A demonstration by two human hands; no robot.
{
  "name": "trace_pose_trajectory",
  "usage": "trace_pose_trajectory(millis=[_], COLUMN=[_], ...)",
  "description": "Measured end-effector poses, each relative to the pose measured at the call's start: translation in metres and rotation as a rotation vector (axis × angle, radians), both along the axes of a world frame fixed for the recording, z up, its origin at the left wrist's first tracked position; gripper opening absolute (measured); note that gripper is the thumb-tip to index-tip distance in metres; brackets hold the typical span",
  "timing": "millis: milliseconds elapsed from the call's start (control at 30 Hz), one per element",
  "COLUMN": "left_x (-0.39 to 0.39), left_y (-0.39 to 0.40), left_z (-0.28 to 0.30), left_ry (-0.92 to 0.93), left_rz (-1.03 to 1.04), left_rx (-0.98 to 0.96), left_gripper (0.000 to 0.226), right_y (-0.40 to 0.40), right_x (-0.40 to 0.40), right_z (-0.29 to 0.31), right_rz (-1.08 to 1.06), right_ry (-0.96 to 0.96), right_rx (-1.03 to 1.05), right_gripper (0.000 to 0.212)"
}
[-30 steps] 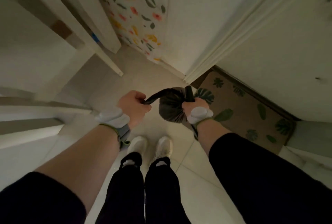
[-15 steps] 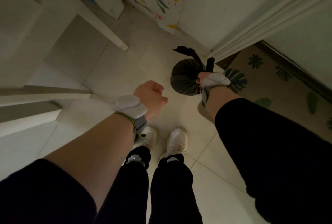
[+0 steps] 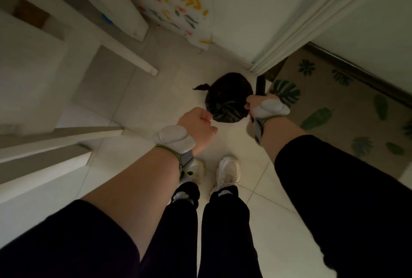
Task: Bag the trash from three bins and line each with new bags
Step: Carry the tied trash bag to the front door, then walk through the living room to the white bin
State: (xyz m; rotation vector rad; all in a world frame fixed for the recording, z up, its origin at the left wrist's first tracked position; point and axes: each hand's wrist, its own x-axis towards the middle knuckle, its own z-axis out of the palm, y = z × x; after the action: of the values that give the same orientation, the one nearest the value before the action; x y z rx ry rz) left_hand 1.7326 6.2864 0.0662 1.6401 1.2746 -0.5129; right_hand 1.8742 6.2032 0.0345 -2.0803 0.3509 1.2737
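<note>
Black trash bag, knotted at its top, hangs above the pale tiled floor, just beside a leaf-patterned mat. Right hand grasps the bag and a dark roll. Left hand is clenched, holding nothing, near the bag.

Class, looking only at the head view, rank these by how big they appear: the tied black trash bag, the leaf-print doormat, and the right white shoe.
1. leaf-print doormat, largest, though partly hidden
2. tied black trash bag
3. right white shoe, smallest; it is farther from the camera than the held bag, so true sizes are unsure.
</note>
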Motion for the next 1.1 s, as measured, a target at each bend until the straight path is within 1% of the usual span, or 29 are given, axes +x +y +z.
trace_pose_trajectory(millis=[33,100,200,233,333,400,533,600,700,767,800,867,1000,1100], left_x=[0.001,0.003,0.005,0.005,0.006,0.005,-0.003,-0.006,-0.014,-0.021,-0.022,-0.029,-0.047,-0.074], left_y=[-0.002,-0.008,-0.022,-0.028,-0.050,-0.059,-0.105,-0.121,-0.168,-0.208,-0.211,-0.247,-0.325,-0.404], left_z=[0.013,0.042,0.086,0.103,0.157,0.175,0.237,0.251,0.285,0.306,0.305,0.321,0.345,0.363], left_ry=[-0.011,-0.046,-0.097,-0.117,-0.192,-0.198,-0.263,-0.264,-0.301,-0.335,-0.337,-0.362,-0.405,-0.436], left_rz=[-0.039,-0.092,-0.123,-0.166,-0.350,-0.395,-0.565,-0.602,-0.753,-0.839,-0.848,-0.943,-1.074,-1.178], left_rx=[-0.002,0.014,0.016,0.014,-0.027,-0.043,-0.025,-0.038,-0.066,-0.071,-0.066,-0.057,-0.055,-0.074], left_gripper=[0.033,0.031,0.029,0.028,0.030,0.032,0.033,0.033,0.032,0.030,0.030,0.028,0.026,0.024], right_y=[-0.010,-0.025,-0.051,-0.063,-0.101,-0.113,-0.169,-0.184,-0.231,-0.271,-0.275,-0.312,-0.392,-0.470], right_x=[-0.002,-0.010,-0.028,-0.035,-0.058,-0.069,-0.103,-0.117,-0.143,-0.162,-0.164,-0.182,-0.224,-0.267], right_z=[0.013,0.043,0.093,0.111,0.165,0.185,0.247,0.259,0.293,0.314,0.314,0.331,0.355,0.369], right_rz=[0.011,-0.060,-0.232,-0.292,-0.434,-0.471,-0.654,-0.699,-0.802,-0.881,-0.888,-0.964,-1.084,-1.189], right_ry=[-0.022,-0.021,-0.068,-0.064,-0.102,-0.118,-0.222,-0.240,-0.285,-0.323,-0.319,-0.343,-0.399,-0.435], right_rx=[0.007,-0.019,-0.002,0.015,0.024,0.039,0.060,0.067,0.055,0.047,0.046,0.048,0.053,0.071], right_gripper=[0.029,0.026,0.009,0.007,0.010,0.012,0.006,0.002,0.002,0.007,0.010,0.013,0.009,0.005])
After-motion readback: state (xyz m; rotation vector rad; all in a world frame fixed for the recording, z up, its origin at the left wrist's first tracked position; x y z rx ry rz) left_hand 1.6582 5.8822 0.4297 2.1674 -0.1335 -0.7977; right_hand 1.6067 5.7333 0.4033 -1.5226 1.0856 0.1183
